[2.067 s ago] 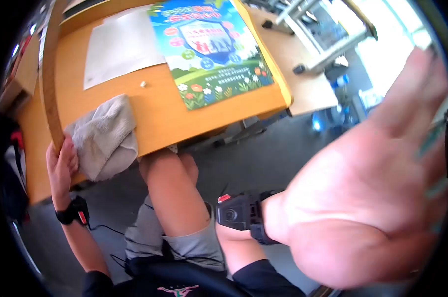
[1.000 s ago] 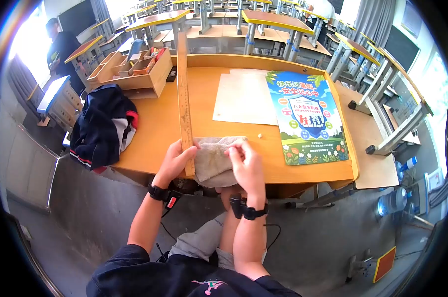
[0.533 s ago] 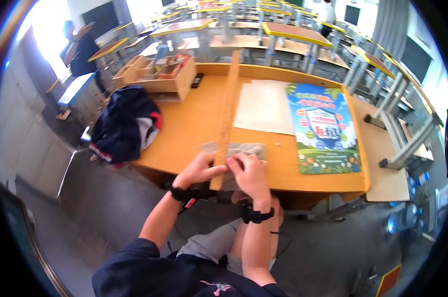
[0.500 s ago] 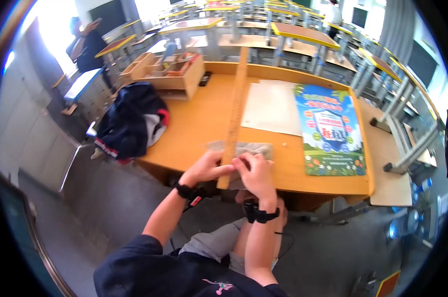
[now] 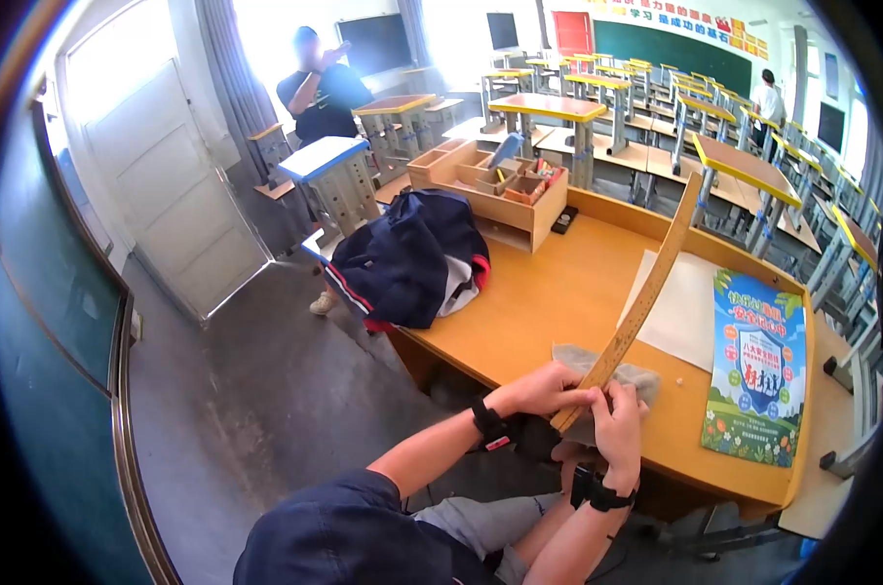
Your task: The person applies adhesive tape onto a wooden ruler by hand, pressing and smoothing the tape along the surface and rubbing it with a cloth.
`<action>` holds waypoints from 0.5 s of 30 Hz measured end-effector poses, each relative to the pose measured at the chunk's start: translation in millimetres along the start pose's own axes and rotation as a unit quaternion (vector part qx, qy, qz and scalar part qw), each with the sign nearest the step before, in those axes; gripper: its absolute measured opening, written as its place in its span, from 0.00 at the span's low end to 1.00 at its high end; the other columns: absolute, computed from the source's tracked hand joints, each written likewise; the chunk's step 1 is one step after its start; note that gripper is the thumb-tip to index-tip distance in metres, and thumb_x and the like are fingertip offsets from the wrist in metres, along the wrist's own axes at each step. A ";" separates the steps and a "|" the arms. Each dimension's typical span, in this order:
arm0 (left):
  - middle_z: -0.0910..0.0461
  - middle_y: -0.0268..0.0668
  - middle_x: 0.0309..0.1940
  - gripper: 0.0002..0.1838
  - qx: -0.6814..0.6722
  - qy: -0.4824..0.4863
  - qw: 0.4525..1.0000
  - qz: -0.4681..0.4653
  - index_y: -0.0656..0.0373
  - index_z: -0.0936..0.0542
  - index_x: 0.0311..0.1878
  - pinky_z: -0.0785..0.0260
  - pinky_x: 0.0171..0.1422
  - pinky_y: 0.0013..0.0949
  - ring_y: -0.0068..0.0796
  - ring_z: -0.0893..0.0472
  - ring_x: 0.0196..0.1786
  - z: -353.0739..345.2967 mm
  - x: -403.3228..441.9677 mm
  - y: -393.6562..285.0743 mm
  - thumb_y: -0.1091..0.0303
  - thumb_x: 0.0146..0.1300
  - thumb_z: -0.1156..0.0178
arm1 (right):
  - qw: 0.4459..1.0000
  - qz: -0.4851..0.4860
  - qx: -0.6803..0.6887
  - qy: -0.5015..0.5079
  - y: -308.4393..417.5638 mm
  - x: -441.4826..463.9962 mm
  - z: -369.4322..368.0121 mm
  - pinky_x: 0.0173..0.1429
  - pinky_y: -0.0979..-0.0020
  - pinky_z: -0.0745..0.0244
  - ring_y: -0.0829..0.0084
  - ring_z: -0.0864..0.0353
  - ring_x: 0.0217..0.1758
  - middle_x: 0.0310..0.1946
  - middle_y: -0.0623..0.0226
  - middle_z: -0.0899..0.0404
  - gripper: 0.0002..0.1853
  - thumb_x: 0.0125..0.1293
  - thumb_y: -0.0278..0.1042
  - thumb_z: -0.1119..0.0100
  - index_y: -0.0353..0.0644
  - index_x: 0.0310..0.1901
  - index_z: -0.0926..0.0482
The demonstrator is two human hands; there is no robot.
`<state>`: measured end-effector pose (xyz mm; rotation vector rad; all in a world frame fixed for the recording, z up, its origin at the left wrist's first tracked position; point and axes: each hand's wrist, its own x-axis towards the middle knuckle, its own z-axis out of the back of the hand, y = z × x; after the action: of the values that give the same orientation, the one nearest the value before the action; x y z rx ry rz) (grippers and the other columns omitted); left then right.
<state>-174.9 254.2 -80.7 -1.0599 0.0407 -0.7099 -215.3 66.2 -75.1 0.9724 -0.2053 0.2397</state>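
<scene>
A long wooden ruler (image 5: 648,295) slants over the desk, its near end close to my body and its far end reaching toward the desk's back edge. My left hand (image 5: 539,391) pinches it near the lower end from the left side. On the other side, my right hand (image 5: 617,429) has its fingers closed at the ruler's edge. A crumpled grey cloth (image 5: 638,378) lies on the desk's front edge, beneath the ruler and partly hidden by both hands. Each wrist wears a black band.
The wooden desk (image 5: 549,302) holds a dark jacket (image 5: 412,258), a wooden organizer box (image 5: 505,203), a pale sheet (image 5: 677,317) and a colourful poster (image 5: 756,366). One person (image 5: 320,97) stands at left, another (image 5: 768,102) far back among several student desks.
The view has swung left, showing more of the door and chalkboard. Both hands remain on the ruler, which now appears tilted to the right instead of nearly upright.
</scene>
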 end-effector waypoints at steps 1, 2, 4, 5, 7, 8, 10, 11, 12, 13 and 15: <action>0.24 0.43 0.23 0.18 -0.014 0.002 1.000 0.014 0.66 0.19 0.38 0.31 0.34 0.33 0.27 0.27 0.26 0.9 4.0 -6.1 0.56 0.70 0.39 | 1.000 -0.013 0.016 0.003 -3.6 2.2 0.9 0.62 0.58 0.43 0.57 0.35 0.49 0.40 0.61 0.26 0.11 0.67 0.41 0.41 0.42 0.40 0.20; 0.24 0.43 0.23 0.19 -0.026 0.005 0.999 0.027 0.66 0.19 0.38 0.31 0.35 0.34 0.26 0.26 0.27 3.1 4.4 -9.8 0.56 0.72 0.41 | 0.999 -0.024 0.033 0.004 -2.2 3.5 0.1 0.62 0.58 0.43 0.57 0.36 0.51 0.40 0.61 0.27 0.11 0.68 0.42 0.41 0.41 0.40 0.20; 0.22 0.43 0.24 0.19 -0.031 0.012 0.999 0.024 0.66 0.19 0.40 0.30 0.36 0.34 0.26 0.25 0.28 1.3 3.6 -4.8 0.56 0.74 0.44 | 0.998 -0.047 0.048 0.014 2.5 2.6 2.0 0.63 0.58 0.43 0.55 0.38 0.53 0.42 0.60 0.27 0.12 0.68 0.42 0.41 0.40 0.40 0.21; 0.21 0.42 0.25 0.19 -0.051 0.004 0.998 0.027 0.66 0.19 0.41 0.30 0.37 0.33 0.25 0.25 0.29 -0.1 3.4 -2.8 0.57 0.74 0.45 | 0.998 -0.044 0.047 0.014 3.2 2.5 3.0 0.62 0.57 0.42 0.55 0.36 0.53 0.42 0.60 0.26 0.12 0.67 0.42 0.41 0.41 0.41 0.20; 0.19 0.38 0.29 0.18 -0.049 0.018 0.998 0.043 0.65 0.19 0.44 0.28 0.41 0.32 0.23 0.24 0.33 2.5 5.4 0.0 0.58 0.76 0.47 | 0.998 -0.044 0.043 0.010 2.3 6.6 4.1 0.62 0.57 0.42 0.55 0.35 0.52 0.42 0.60 0.25 0.12 0.67 0.42 0.40 0.42 0.41 0.20; 0.19 0.38 0.29 0.18 -0.055 0.028 0.997 0.044 0.65 0.19 0.44 0.28 0.41 0.32 0.23 0.24 0.33 3.4 5.9 2.9 0.58 0.76 0.47 | 0.999 -0.005 0.026 -0.018 -0.8 8.0 0.8 0.58 0.57 0.38 0.53 0.31 0.48 0.39 0.59 0.24 0.12 0.68 0.43 0.41 0.41 0.40 0.19; 0.22 0.33 0.27 0.17 -0.084 -0.038 0.996 0.015 0.64 0.18 0.44 0.29 0.40 0.31 0.20 0.28 0.33 -3.9 2.6 7.8 0.59 0.75 0.47 | 0.999 0.019 0.015 -0.036 -5.4 7.2 -4.8 0.58 0.57 0.38 0.53 0.28 0.47 0.38 0.58 0.22 0.14 0.68 0.44 0.41 0.42 0.41 0.18; 0.22 0.33 0.29 0.17 -0.072 -0.030 0.997 0.018 0.64 0.18 0.45 0.29 0.41 0.30 0.20 0.27 0.35 -2.1 -0.2 8.0 0.59 0.76 0.48 | 1.000 0.006 0.019 -0.024 -4.9 8.2 -4.8 0.62 0.56 0.42 0.54 0.28 0.49 0.39 0.58 0.22 0.14 0.68 0.45 0.42 0.43 0.42 0.18; 0.21 0.33 0.30 0.16 -0.065 -0.021 0.997 0.024 0.64 0.18 0.46 0.29 0.43 0.30 0.20 0.26 0.37 0.1 -1.4 8.5 0.60 0.76 0.49 | 0.999 0.013 0.034 -0.038 -1.9 6.4 -4.0 0.62 0.57 0.43 0.55 0.28 0.49 0.39 0.57 0.22 0.15 0.68 0.46 0.42 0.43 0.42 0.18; 0.21 0.32 0.31 0.16 -0.093 -0.015 0.994 0.060 0.64 0.19 0.46 0.29 0.44 0.29 0.19 0.26 0.37 2.4 -0.7 3.9 0.60 0.76 0.49 | 0.997 0.026 0.048 -0.050 2.4 6.1 -3.1 0.63 0.57 0.44 0.55 0.28 0.49 0.39 0.56 0.22 0.15 0.68 0.46 0.43 0.42 0.42 0.18; 0.23 0.32 0.30 0.16 -0.120 -0.023 0.988 0.092 0.66 0.20 0.45 0.30 0.43 0.29 0.19 0.28 0.36 1.0 -0.2 -14.4 0.62 0.77 0.51 | 0.997 0.019 0.065 -0.028 7.9 5.5 4.4 0.63 0.61 0.48 0.60 0.28 0.50 0.38 0.59 0.22 0.14 0.69 0.45 0.43 0.42 0.39 0.19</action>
<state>-182.2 250.9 -68.7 -1.2851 0.1869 -0.5209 -212.7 67.3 -64.9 1.1049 -0.2619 0.2623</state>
